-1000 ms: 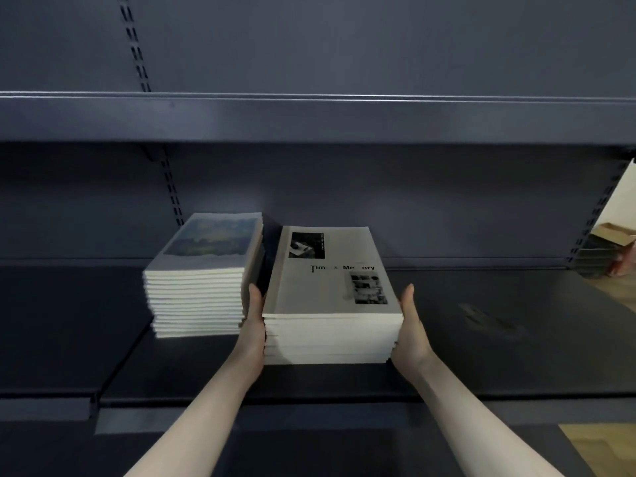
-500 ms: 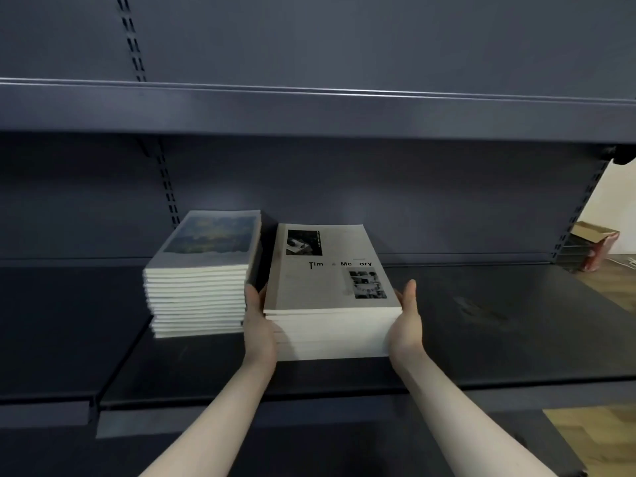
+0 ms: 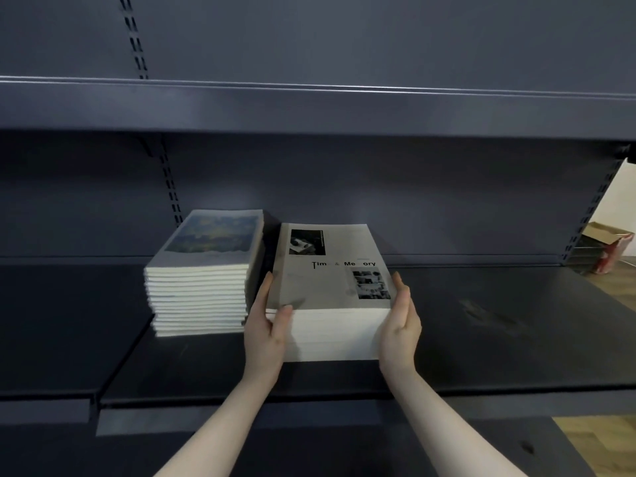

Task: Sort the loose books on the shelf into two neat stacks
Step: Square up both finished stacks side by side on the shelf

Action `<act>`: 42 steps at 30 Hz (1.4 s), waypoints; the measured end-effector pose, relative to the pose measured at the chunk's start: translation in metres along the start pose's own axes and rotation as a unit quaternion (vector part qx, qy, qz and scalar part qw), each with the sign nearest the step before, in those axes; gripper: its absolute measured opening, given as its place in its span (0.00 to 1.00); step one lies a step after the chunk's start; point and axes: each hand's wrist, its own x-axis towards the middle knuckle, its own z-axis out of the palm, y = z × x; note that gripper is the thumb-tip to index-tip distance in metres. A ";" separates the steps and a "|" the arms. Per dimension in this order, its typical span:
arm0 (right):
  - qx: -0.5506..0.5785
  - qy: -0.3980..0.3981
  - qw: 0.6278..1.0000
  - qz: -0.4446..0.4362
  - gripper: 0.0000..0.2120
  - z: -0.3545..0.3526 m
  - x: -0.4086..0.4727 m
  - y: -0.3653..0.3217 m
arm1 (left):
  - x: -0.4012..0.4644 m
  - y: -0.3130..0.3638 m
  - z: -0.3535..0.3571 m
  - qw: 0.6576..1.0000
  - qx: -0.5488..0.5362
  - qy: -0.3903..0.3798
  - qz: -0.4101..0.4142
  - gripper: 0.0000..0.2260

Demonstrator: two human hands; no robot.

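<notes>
Both hands [image 3: 335, 325] now hold the right stack [image 3: 332, 304], left thumb seemingly moved onto its cover.

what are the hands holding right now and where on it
Both hold the right stack of books: the left hand at its left side with thumb over the front corner, the right hand flat against its right side.
</notes>
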 end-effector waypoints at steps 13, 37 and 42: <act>-0.151 -0.307 0.940 0.001 0.40 -0.050 0.013 0.002 | 0.002 -0.001 -0.019 0.987 0.049 -0.127 -0.083 0.32; -0.231 -0.377 0.895 0.058 0.39 -0.056 0.023 0.001 | 0.005 -0.006 -0.034 0.969 0.126 -0.191 -0.093 0.29; -0.264 -0.369 0.889 0.059 0.34 -0.054 0.027 0.005 | 0.005 -0.006 -0.035 0.965 0.144 -0.210 -0.068 0.30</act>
